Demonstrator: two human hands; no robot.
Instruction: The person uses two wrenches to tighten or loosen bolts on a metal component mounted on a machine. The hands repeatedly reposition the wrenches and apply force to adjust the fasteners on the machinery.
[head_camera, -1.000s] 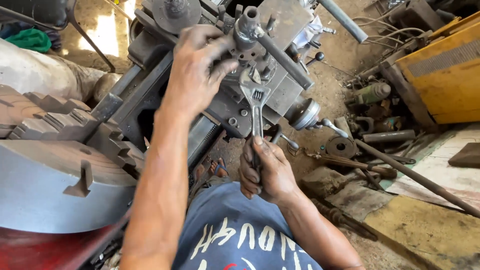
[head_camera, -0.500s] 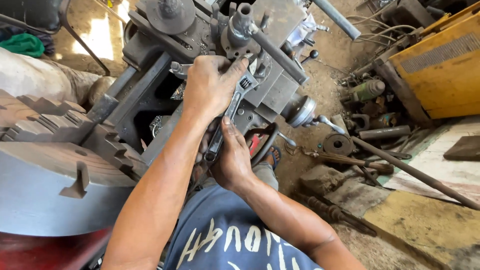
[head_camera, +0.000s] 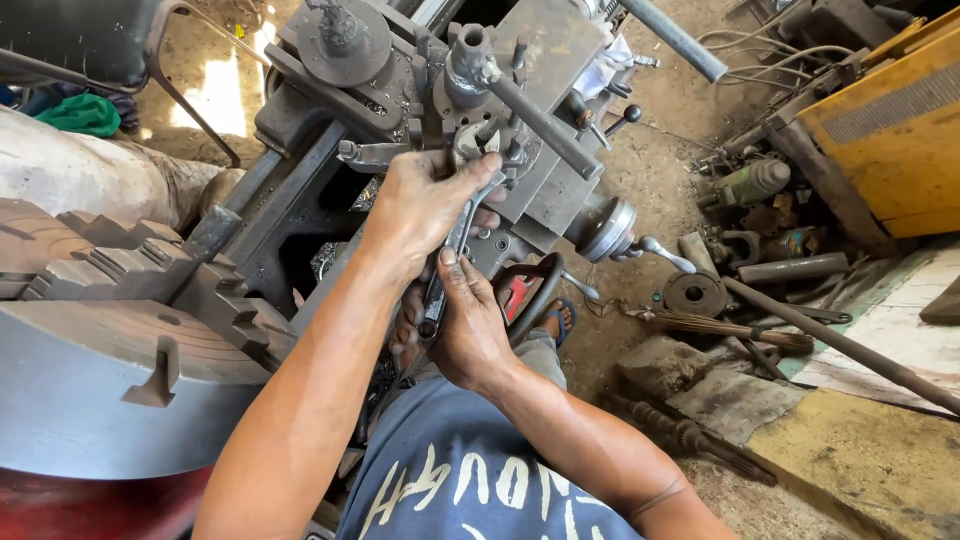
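- Left hand (head_camera: 425, 205) closed round the upper end of a wrench (head_camera: 455, 250), at the tool post (head_camera: 480, 90) of a grey lathe (head_camera: 300, 190)
- Right hand (head_camera: 470, 325) grips the wrench's lower handle, at 6 o'clock from the left
- Large chuck (head_camera: 110, 360) at 9 o'clock
- Judgement: keep the wrench head fully seated and pull steadily with both hands

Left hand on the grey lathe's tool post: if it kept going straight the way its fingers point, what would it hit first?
The left hand points up and right, so it would likely meet the grey metal tool post with its long steel handle first. Depth is unclear; it may already touch it.
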